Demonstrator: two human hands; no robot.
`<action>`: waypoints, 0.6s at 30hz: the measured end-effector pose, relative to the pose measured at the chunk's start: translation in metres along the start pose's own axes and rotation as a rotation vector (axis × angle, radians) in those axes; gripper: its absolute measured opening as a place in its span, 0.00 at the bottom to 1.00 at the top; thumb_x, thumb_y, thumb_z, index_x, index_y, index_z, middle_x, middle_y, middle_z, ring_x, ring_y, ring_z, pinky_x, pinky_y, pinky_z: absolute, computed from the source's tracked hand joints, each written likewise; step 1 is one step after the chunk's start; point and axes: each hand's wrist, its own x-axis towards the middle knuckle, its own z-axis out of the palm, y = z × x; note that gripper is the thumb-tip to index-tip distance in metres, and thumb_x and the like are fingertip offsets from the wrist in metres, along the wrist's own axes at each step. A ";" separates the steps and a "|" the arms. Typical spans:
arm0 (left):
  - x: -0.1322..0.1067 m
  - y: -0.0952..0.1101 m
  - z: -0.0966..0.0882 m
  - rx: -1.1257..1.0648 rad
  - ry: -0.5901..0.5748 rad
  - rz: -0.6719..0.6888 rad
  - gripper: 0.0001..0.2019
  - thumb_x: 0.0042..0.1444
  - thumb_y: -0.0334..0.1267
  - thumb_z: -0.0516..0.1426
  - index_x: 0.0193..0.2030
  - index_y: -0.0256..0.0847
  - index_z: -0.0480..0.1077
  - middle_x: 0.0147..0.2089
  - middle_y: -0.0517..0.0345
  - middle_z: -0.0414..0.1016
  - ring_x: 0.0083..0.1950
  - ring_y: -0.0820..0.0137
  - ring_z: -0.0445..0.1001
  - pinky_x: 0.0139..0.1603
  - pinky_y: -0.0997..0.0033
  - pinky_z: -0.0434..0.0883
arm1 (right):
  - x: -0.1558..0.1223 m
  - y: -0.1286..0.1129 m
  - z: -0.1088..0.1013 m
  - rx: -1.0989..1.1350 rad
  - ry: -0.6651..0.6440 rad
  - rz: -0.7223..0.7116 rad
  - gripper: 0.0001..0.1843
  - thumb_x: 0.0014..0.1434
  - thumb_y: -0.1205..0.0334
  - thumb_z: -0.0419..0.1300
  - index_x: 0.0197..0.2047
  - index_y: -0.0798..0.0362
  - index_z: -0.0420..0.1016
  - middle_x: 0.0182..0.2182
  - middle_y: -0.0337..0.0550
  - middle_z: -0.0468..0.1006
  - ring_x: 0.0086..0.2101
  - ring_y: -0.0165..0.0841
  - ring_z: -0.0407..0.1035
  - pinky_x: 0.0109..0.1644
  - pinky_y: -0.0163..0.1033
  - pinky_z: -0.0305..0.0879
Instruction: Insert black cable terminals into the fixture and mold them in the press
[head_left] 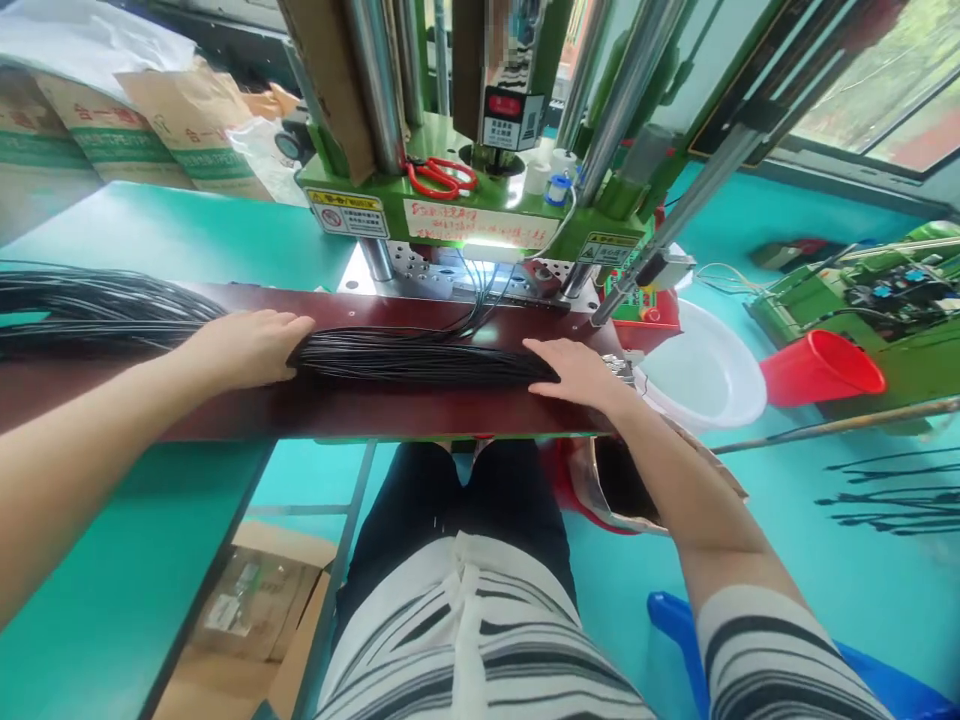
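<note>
A thick bundle of black cables (420,357) lies along a dark red board (360,410) in front of a green press machine (480,200). My left hand (251,345) rests on top of the bundle, its fingers bent over the cables near the middle. At the bundle's right end my right hand (577,372) lies flat, fingers stretched against the cable tips. A few cables (480,295) run up from the bundle into the lit opening of the machine.
Red scissors (442,177) lie on the machine's green deck. A white basin (701,375) and a red cup (821,368) stand to the right. Cardboard boxes (112,130) sit at the back left, another box (255,610) under the table. More cables (892,495) lie far right.
</note>
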 end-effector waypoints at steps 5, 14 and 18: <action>0.001 0.006 0.005 0.054 0.240 -0.148 0.08 0.57 0.35 0.43 0.37 0.35 0.59 0.38 0.48 0.67 0.43 0.55 0.68 0.40 0.58 0.65 | 0.010 0.023 -0.008 -0.017 0.044 0.064 0.25 0.56 0.60 0.56 0.57 0.54 0.60 0.45 0.51 0.70 0.46 0.42 0.63 0.49 0.45 0.58; -0.003 0.005 0.009 -0.239 0.144 0.077 0.26 0.51 0.47 0.53 0.54 0.36 0.58 0.54 0.48 0.65 0.54 0.60 0.63 0.55 0.60 0.60 | -0.004 0.042 -0.034 0.468 -0.240 0.085 0.18 0.49 0.60 0.59 0.45 0.54 0.71 0.40 0.42 0.76 0.38 0.35 0.69 0.41 0.36 0.63; 0.030 0.080 -0.032 -0.401 0.183 0.185 0.25 0.56 0.52 0.47 0.56 0.41 0.57 0.57 0.54 0.64 0.56 0.66 0.63 0.57 0.65 0.58 | 0.002 0.053 -0.039 0.411 -0.276 0.113 0.20 0.45 0.67 0.56 0.44 0.53 0.73 0.40 0.41 0.77 0.38 0.35 0.70 0.39 0.35 0.64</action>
